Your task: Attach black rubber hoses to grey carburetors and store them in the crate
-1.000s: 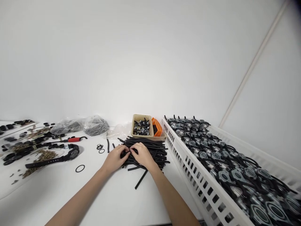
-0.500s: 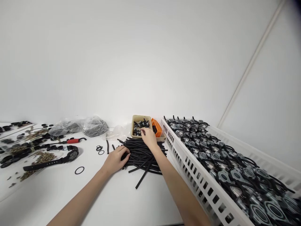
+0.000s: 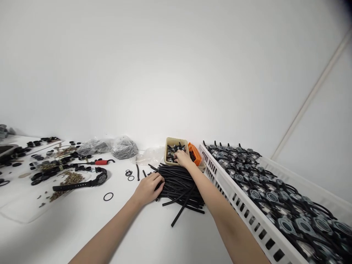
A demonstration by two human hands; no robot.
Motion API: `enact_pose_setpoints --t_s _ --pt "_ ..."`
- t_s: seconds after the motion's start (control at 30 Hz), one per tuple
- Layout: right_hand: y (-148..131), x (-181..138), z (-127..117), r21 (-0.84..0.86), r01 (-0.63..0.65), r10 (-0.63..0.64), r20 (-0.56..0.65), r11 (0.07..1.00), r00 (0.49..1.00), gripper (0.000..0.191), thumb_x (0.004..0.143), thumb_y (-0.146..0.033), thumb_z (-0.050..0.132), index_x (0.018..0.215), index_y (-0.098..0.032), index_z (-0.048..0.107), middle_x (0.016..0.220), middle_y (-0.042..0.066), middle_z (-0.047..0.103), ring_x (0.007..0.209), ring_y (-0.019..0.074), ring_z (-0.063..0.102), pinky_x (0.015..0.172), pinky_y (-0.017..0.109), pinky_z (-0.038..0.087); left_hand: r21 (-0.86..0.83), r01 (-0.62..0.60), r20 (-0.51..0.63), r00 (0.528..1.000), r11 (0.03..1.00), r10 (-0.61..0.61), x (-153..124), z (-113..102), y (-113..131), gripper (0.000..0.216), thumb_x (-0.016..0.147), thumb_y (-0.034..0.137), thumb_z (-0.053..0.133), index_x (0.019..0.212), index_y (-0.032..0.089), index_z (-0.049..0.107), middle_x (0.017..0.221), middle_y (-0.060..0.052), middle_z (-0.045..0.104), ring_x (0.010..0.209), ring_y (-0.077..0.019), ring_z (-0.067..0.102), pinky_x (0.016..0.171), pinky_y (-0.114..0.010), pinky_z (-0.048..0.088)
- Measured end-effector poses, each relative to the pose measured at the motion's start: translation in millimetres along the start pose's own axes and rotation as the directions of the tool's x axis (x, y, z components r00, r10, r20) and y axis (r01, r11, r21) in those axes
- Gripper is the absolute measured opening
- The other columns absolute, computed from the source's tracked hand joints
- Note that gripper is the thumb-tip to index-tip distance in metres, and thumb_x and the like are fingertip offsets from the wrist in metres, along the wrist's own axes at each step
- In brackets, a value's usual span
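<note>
A heap of black rubber hoses (image 3: 180,183) lies on the white table in front of me. At its left edge my left hand (image 3: 150,187) rests with bent fingers and thumb closed around hose ends; how many is hidden. My right hand (image 3: 183,158) reaches over the heap into a cream plastic tray (image 3: 166,151). Its fingertips are pinched together among small black and metal fittings (image 3: 176,147); what they grip is too small to make out. Right beside the tray, an orange basket (image 3: 195,154) holds black parts.
A white slatted crate (image 3: 228,189) full of metal-and-black assemblies (image 3: 272,197) stands at the right. On the left lie a wristwatch (image 3: 101,178), a red-handled hook tool (image 3: 101,162), brass pieces (image 3: 73,178), black rings (image 3: 108,196) and bagged parts (image 3: 123,147). A wall rises behind.
The whole view has swung left, so everything appears farther right. My right hand stays in the cream tray, and my left hand remains at the hoses' left edge.
</note>
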State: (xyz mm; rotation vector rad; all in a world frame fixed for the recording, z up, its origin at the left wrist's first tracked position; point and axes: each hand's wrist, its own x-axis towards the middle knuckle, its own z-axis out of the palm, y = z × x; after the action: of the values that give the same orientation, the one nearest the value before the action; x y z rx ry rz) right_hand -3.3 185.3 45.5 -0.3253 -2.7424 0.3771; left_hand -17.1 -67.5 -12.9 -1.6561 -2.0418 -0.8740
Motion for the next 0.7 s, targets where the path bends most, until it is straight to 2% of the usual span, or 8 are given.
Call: enact_pose_setpoints --t_s 0.13,0.2,0.27,0.37,0.5,0.6,0.7 --pt "-3 -13 -8 0.268 -0.018 0.078 -0.215 0.963 0.973 0.014 0.081 -0.027 0.064 0.088 -0.016 0.061 0.097 0.009 0.067 0.101 0.0247 0.062 0.095 0.044 0.047 -0.001 0.0 -0.016 1.0 1.0 0.0 0 0 0 0.015 0.094 0.023 0.041 0.094 0.022 0.056 0.091 -0.004 0.064 0.088 -0.0187 0.06 0.079 -0.032 0.05" --pt "-9 -22 -12 0.435 -0.019 0.169 -0.31 0.9 0.936 0.018 0.08 -0.033 0.061 0.089 -0.018 0.057 0.089 0.008 0.067 0.092 0.0243 0.065 0.088 0.042 0.05 -0.01 0.005 -0.027 1.0 1.0 -0.005 0 -1 0 0.015 0.094 0.024 0.041 0.095 0.023 0.057 0.092 -0.004 0.065 0.088 -0.0188 0.061 0.08 -0.032 0.05" --pt "-18 -32 -16 0.601 0.002 0.26 -0.348 0.799 0.901 0.024 0.081 -0.041 0.056 0.091 -0.02 0.052 0.083 0.005 0.067 0.082 0.0225 0.068 0.079 0.039 0.054 -0.025 0.016 -0.041 0.999 1.0 -0.017 0 -1 1 0.015 0.094 0.025 0.042 0.096 0.023 0.057 0.093 -0.004 0.065 0.089 -0.0188 0.061 0.08 -0.032 0.05" --pt "-38 -55 -14 0.798 0.044 0.337 -0.303 0.601 0.891 0.03 0.08 -0.049 0.054 0.091 -0.022 0.047 0.078 0.003 0.067 0.07 0.0197 0.07 0.07 0.035 0.057 -0.055 0.045 -0.076 0.996 0.997 -0.049 -1 -1 0 0.014 0.095 0.029 0.044 0.101 0.023 0.056 0.096 -0.004 0.065 0.091 -0.0187 0.062 0.08 -0.032 0.05" --pt "-70 -94 4 0.933 0.039 0.329 -0.165 0.357 0.93 0.037 0.074 -0.051 0.064 0.092 -0.022 0.049 0.07 0.0 0.068 0.061 0.0177 0.07 0.065 0.033 0.058 -0.092 0.097 -0.131 0.985 0.991 -0.109 -3 0 -1 0.021 0.093 0.037 0.049 0.108 0.023 0.053 0.097 -0.005 0.065 0.092 -0.0195 0.063 0.081 -0.034 0.05" --pt "-86 -113 21 0.972 0.001 0.308 -0.076 0.235 0.948 0.041 0.069 -0.05 0.072 0.089 -0.019 0.054 0.068 0.0 0.067 0.055 0.0158 0.069 0.061 0.03 0.058 -0.115 0.136 -0.159 0.975 0.984 -0.153 -4 0 -2 0.026 0.091 0.042 0.053 0.109 0.023 0.053 0.096 -0.004 0.065 0.089 -0.0193 0.063 0.077 -0.033 0.051" --pt "-90 -119 32 0.987 -0.009 0.317 -0.042 0.158 0.947 0.044 0.065 -0.05 0.077 0.088 -0.019 0.057 0.069 -0.001 0.067 0.055 0.0138 0.068 0.061 0.027 0.059 -0.137 0.163 -0.178 0.966 0.977 -0.186 -4 0 -1 0.025 0.092 0.043 0.051 0.107 0.023 0.054 0.094 -0.004 0.066 0.082 -0.0182 0.063 0.073 -0.032 0.051"
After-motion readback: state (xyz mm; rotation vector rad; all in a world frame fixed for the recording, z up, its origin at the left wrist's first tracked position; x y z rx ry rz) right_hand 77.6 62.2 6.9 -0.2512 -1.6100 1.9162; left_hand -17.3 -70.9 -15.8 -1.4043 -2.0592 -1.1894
